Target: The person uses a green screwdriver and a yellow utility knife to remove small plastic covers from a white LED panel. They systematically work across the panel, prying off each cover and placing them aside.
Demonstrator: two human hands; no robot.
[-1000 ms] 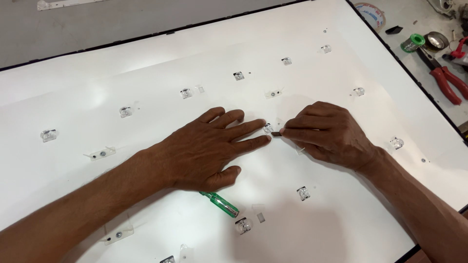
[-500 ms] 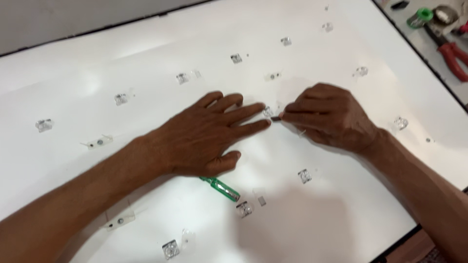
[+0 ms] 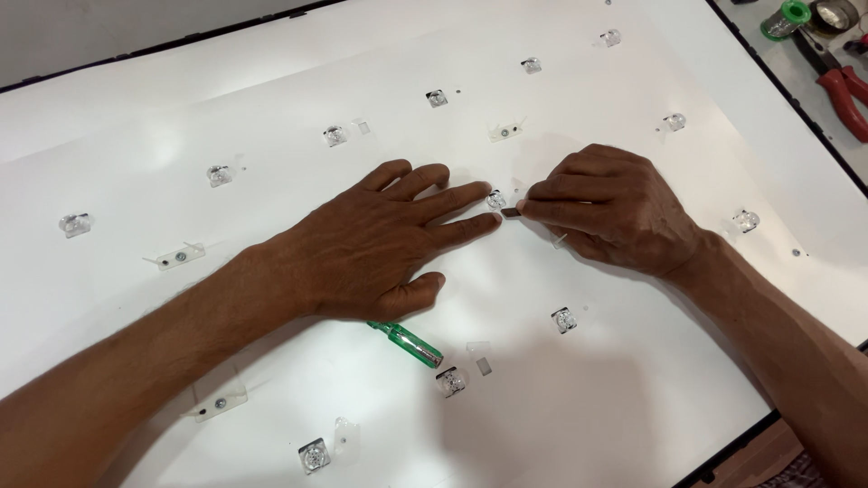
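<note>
My left hand [image 3: 371, 248] lies flat, fingers spread, on a large white reflector sheet [image 3: 271, 108], its fingertips beside a small clear lens [image 3: 495, 200]. My right hand [image 3: 610, 212] is closed around a small dark tool tip [image 3: 511, 212] that points at that lens. A green-handled screwdriver [image 3: 409, 342] lies on the sheet, partly under my left palm.
Several clear lenses dot the sheet in rows, such as a lens [image 3: 450, 380] near the screwdriver and a lens [image 3: 745, 220] at the right. Red-handled pliers [image 3: 845, 90] and a green solder spool [image 3: 785, 18] lie beyond the panel's black edge [image 3: 787, 99] at top right.
The view has shifted so the hands sit a little lower and the tools at top right slide toward the edge. Both hands stay at the same lens.
</note>
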